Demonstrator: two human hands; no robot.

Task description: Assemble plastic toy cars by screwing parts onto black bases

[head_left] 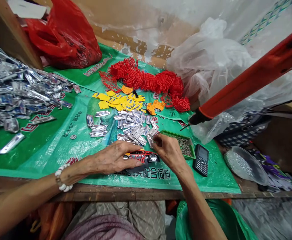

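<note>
My left hand (111, 158), with a white bead bracelet, is closed around a small toy car (146, 156) with a red frame and black parts, low over the green sheet. My right hand (169, 151) is closed at the fingertips on a shiny silver piece (150, 140) at the near right edge of a loose pile of silver pieces (133, 123). Some more silver strips (98, 130) lie in short rows left of that pile. Behind them are yellow pieces (122, 101) and orange pieces (156, 107).
A heap of silver parts (23, 86) covers the left. Red lattice frames (148, 80) line the back. At right are a green tray (193, 150) of small screws, a phone (201, 160), a plastic bowl (262, 178), and a hanging red electric screwdriver (226, 96). A red bag (66, 36) stands back left.
</note>
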